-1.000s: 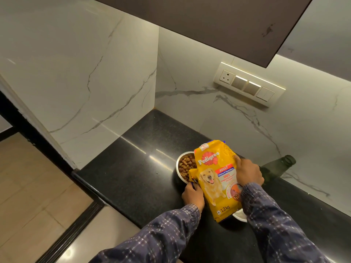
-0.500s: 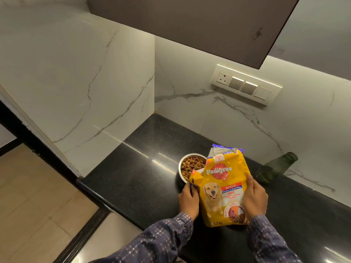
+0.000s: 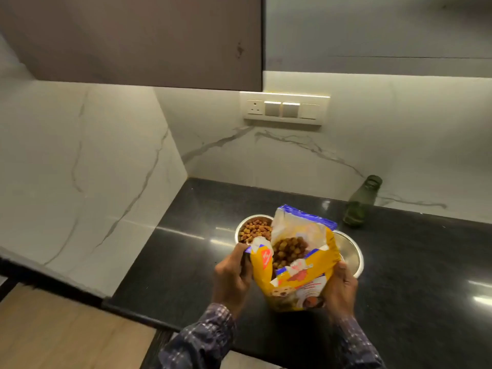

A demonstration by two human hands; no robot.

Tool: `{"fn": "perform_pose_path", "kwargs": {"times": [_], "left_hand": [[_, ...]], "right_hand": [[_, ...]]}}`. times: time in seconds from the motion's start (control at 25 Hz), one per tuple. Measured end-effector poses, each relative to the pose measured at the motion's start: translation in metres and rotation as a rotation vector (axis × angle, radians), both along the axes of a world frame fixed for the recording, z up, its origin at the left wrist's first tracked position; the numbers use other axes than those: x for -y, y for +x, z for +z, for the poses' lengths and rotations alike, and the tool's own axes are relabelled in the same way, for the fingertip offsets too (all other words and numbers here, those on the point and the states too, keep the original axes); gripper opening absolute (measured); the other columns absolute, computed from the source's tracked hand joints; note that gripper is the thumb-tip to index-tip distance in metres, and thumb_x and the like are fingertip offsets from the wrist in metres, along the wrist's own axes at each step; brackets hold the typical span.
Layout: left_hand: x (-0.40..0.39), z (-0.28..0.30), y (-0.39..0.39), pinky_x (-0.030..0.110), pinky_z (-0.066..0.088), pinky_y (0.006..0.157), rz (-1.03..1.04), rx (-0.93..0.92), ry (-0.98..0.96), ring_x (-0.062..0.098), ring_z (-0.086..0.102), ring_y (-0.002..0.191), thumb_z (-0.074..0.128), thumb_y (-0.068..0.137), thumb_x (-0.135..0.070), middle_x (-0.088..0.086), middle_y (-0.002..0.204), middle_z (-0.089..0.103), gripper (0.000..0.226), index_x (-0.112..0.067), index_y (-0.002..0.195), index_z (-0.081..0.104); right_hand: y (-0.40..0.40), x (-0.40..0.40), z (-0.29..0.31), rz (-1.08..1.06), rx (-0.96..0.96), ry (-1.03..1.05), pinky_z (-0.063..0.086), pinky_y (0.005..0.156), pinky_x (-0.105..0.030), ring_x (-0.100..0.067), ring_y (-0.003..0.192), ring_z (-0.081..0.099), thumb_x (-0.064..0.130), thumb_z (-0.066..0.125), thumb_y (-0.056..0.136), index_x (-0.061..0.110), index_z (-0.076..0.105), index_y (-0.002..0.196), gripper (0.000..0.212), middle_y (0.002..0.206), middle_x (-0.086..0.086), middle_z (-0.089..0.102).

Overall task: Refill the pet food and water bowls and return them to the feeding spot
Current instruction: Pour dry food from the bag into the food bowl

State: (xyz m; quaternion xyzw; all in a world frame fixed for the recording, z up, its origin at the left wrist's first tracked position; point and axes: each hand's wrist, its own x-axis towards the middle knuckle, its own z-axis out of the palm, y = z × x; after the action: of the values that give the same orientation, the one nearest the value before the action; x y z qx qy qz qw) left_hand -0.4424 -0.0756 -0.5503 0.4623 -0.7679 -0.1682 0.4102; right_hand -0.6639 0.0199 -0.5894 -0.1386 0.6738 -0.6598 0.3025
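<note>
Yellow printed plastic pet-food bag [image 3: 298, 272], top torn open, brown kibble visible inside: being held upright just above or on the black speckled stone surface [image 3: 412, 275]; which of the two cannot be told. Left hand [image 3: 234, 278]: being kept closed on the torn flap at the bag's left edge. Right hand [image 3: 342, 288]: being wrapped around the bag's right side, fingers curled onto the plastic.

Round steel bowl filled with brown kibble [image 3: 254, 230]: being left on the surface just behind the bag, to its left; judged already refilled. Second round steel bowl [image 3: 348, 251]: being partly hidden behind the bag's right side, apparently empty; judged still awaiting water. Dark green glass bottle [image 3: 362, 201]: being left upright near the marble back wall, apart from the bowls.

Step in hand, as judged: the bag is being closed or set aside after filling. Next move, as judged: the bag is being put down out of the way, water is being brought to the empty bowl, and both bowls are being carried level.
</note>
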Motion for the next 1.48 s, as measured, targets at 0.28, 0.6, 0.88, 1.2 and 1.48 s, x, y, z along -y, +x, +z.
{"fn": "perform_pose_path", "kwargs": {"times": [0.28,0.6,0.88,1.2,1.48], "left_hand": [[0.016,-0.005,0.019,0.015,0.054,0.066,-0.344,0.075,-0.098,0.004,0.063,0.068,0.054,0.106,-0.026,-0.002,0.083,0.071,0.009,-0.022,0.105,0.062],[0.028,-0.018,0.054,0.025,0.064,0.081,-0.543,-0.047,0.254,0.002,0.072,0.106,0.068,0.095,-0.043,-0.018,0.122,0.073,0.033,-0.044,0.127,0.059],[0.039,-0.071,0.048,0.043,0.044,0.121,-0.803,0.148,0.875,0.007,0.043,0.15,0.103,0.052,-0.056,-0.024,0.163,0.039,0.14,-0.045,0.163,0.017],[0.03,-0.043,0.032,0.044,0.064,0.081,-0.589,-0.149,0.778,0.014,0.078,0.089,0.095,0.066,-0.037,-0.003,0.092,0.083,0.03,-0.033,0.091,0.078],[0.105,0.054,-0.058,0.031,0.064,0.07,-0.586,-0.213,0.43,0.013,0.076,0.087,0.075,0.09,-0.05,-0.007,0.093,0.077,0.02,-0.031,0.097,0.071]], "right_hand": [[0.01,-0.054,-0.036,0.184,-0.168,0.155,0.063,0.086,-0.032,-0.021,0.106,0.077,0.056,0.068,0.094,0.034,0.072,0.122,0.035,0.109,0.005,0.082],[0.021,-0.05,-0.001,0.582,-0.265,0.34,0.05,0.102,-0.019,0.008,0.128,0.059,0.042,0.104,0.057,0.053,0.029,0.152,0.122,0.138,0.027,0.062],[0.052,-0.035,0.001,0.354,-0.206,0.321,0.061,0.099,-0.035,-0.008,0.115,0.073,0.039,0.091,0.078,0.041,0.066,0.13,0.058,0.12,0.017,0.077],[0.046,-0.051,0.04,0.227,-0.316,0.235,0.064,0.09,-0.05,-0.014,0.101,0.079,0.072,0.075,0.079,0.043,0.079,0.112,0.044,0.107,0.01,0.082],[-0.051,0.039,0.128,0.201,-0.511,0.204,0.065,0.087,-0.051,-0.011,0.096,0.079,0.08,0.061,0.083,0.059,0.071,0.107,0.033,0.105,0.015,0.081]]}}
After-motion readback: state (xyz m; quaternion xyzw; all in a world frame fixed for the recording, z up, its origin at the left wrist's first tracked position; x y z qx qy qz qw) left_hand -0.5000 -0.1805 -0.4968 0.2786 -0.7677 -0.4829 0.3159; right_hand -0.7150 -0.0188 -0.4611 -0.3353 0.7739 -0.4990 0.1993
